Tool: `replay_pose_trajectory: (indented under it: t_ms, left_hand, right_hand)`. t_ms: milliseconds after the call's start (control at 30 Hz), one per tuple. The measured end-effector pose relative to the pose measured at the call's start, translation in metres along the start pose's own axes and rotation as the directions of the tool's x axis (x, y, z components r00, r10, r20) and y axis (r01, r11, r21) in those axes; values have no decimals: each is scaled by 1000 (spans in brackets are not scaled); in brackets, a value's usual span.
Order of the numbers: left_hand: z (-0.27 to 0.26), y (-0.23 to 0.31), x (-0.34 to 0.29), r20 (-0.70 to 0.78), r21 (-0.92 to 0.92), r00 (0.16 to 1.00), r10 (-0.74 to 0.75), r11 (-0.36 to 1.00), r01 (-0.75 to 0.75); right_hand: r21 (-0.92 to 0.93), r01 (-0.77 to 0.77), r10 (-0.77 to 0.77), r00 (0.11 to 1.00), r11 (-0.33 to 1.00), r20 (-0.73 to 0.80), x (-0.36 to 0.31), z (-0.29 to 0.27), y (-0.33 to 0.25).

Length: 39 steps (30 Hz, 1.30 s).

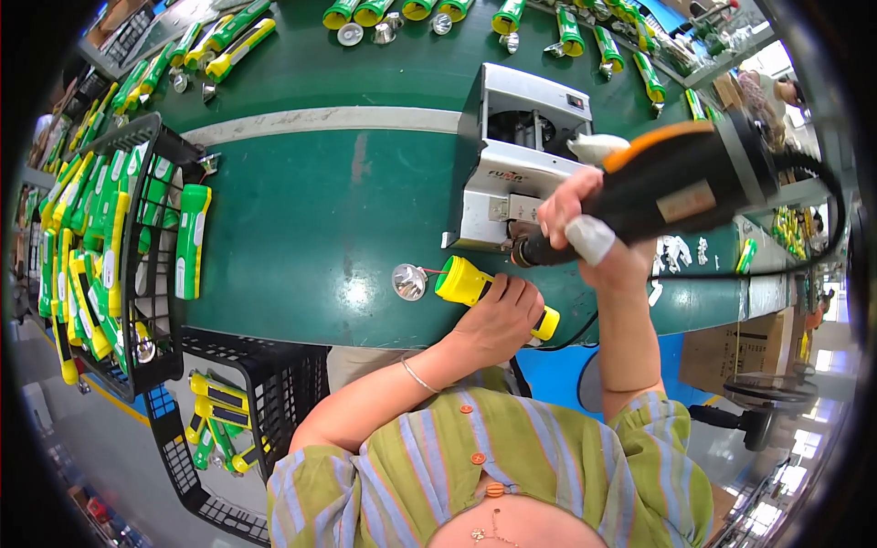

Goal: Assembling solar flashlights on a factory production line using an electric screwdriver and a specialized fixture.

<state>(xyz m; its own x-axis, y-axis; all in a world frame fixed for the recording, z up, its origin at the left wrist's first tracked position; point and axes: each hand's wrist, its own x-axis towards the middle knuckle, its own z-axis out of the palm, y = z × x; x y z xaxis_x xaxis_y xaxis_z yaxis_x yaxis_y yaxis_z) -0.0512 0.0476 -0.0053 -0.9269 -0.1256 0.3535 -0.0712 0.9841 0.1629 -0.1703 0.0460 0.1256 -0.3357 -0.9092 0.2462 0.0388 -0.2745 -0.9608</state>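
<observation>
My left hand (502, 320) is wrapped round a yellow-and-green flashlight (463, 281), which lies near the front edge of the green table. From its open green head a red wire runs to a loose shiny reflector (408, 282) on the tabletop. In my right hand (594, 224), a white cover on one finger, is a black-and-orange electric screwdriver (671, 187). It is tilted, its tip pointing down and left to the front of a silver-and-black screw feeder (475, 196). Whether the tip touches the feeder I cannot tell.
A black crate (151, 274) full of flashlights stands at the left, one flashlight (190, 242) beside it. A lower crate (265, 402) holds more. Several flashlights (509, 18) with hanging reflectors line the far side. White pieces (674, 251) lie at right, near the screwdriver's black cable (833, 210).
</observation>
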Motion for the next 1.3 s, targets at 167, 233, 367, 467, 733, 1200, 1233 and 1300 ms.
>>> replay_pose_trajectory:
  t_ms: [167,233,367,467,733,1200,1233,1300]
  left_hand:
    - [2,0,-5,-43,-227,998,-49,973,38]
    - [1,-1,-1,-207,-289,971,-120,956,57]
    - [-8,0,2,-370,-339,902,-223,936,92]
    - [-9,1,-2,-350,-448,893,-284,888,106]
    - [-8,3,-5,-350,-650,868,-352,758,45]
    - [18,9,-9,-243,-719,871,-427,682,134]
    - [20,10,-9,-236,-717,875,-422,683,137]
    - [24,11,-8,-223,-714,883,-412,686,140]
  right_hand:
    - [140,-85,76,995,987,72,-35,17,5]
    - [121,-36,24,995,992,95,-38,23,11]
    - [93,3,-9,998,996,60,-44,28,19]
    - [68,-1,-4,998,998,69,-41,34,10]
    - [-44,-1,6,994,999,110,-42,31,17]
    - [77,127,-147,912,989,383,-37,33,27]
    - [60,127,-141,904,990,403,-36,31,26]
    - [41,130,-135,897,991,422,-37,30,24]
